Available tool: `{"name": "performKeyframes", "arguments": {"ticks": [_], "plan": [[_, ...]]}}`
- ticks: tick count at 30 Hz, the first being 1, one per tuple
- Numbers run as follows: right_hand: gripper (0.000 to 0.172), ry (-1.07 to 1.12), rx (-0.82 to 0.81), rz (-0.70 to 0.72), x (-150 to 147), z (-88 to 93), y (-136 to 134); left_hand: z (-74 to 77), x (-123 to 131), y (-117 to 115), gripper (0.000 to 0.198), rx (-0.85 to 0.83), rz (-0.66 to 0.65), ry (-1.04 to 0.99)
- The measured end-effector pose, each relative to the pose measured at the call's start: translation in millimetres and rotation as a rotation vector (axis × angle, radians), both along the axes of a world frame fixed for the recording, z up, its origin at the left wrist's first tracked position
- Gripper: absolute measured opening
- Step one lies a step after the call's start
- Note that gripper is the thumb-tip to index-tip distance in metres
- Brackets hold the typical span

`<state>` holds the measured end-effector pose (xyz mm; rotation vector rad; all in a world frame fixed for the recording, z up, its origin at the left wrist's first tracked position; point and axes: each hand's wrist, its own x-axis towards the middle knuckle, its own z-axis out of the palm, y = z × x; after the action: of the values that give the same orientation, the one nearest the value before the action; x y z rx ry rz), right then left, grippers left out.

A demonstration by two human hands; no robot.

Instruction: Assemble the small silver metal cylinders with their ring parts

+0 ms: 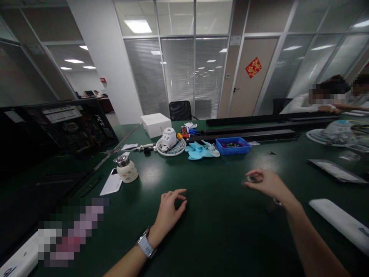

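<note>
My left hand rests on the dark green table, thumb and fingers apart, holding nothing. A watch with a pale strap is on that wrist. Farther right, my right hand is raised a little over the tabletop. Its thumb and curled forefinger close round a small, dark, round piece, partly hidden and too blurred to name. Beyond my hands lie light blue fan blades and a blue tray with dark and reddish small parts. Left of the blades, a white fan motor housing sits on a round grille.
A cream jar with a metal lid stands beside a white phone-like slab at left. A white box is at the back. On the right lie a long white casing and a flat tray. Another person sits far right.
</note>
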<state>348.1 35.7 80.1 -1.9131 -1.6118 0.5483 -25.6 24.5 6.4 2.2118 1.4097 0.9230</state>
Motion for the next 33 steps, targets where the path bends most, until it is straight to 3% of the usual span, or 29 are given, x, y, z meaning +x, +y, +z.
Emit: {"name": "performKeyframes", "arguments": {"ticks": [3, 6, 10, 19, 22, 24, 26, 28, 31, 33], "plan": [[0.024, -0.126, -0.114, -0.177, 39, -3.2, 3, -3.9, 1, -1, 0.039, -0.036, -0.022, -0.059], [0.026, -0.149, -0.214, -0.215, 54, -11.8, 5, -5.6, 3, -2, 0.041, -0.101, -0.07, -0.178], [0.027, -0.129, -0.228, -0.206, 52, -18.2, 7, -2.8, 8, -4, 0.042, -0.18, -0.106, -0.344], [0.027, -0.227, -0.292, -0.268, 69, -27.5, 12, 2.6, 10, -7, 0.042, -0.203, -0.139, -0.427], [0.031, -0.269, -0.337, -0.263, 69, -20.6, 12, 5.6, 12, -7, 0.041, -0.215, -0.131, -0.442], [0.038, -0.336, -0.233, -0.248, 51, -11.3, 9, 8.1, 13, -8, 0.042, -0.25, -0.13, -0.479], [0.043, -0.369, 0.05, -0.112, 16, -3.3, 2, 10.1, 14, -8, 0.045, -0.336, -0.15, -0.564], [0.039, -0.274, 0.325, 0.191, -31, -2.1, -9, 11.2, 15, -8, 0.051, -0.467, -0.207, -0.697], [0.035, -0.023, 0.325, 0.657, -98, -16.5, -30, 11.8, 17, -12, 0.057, -0.669, -0.322, -0.871], [0.034, 0.058, 0.272, 0.809, -127, -30.9, -42, 11.9, 19, -15, 0.057, -0.772, -0.381, -0.929]]}}
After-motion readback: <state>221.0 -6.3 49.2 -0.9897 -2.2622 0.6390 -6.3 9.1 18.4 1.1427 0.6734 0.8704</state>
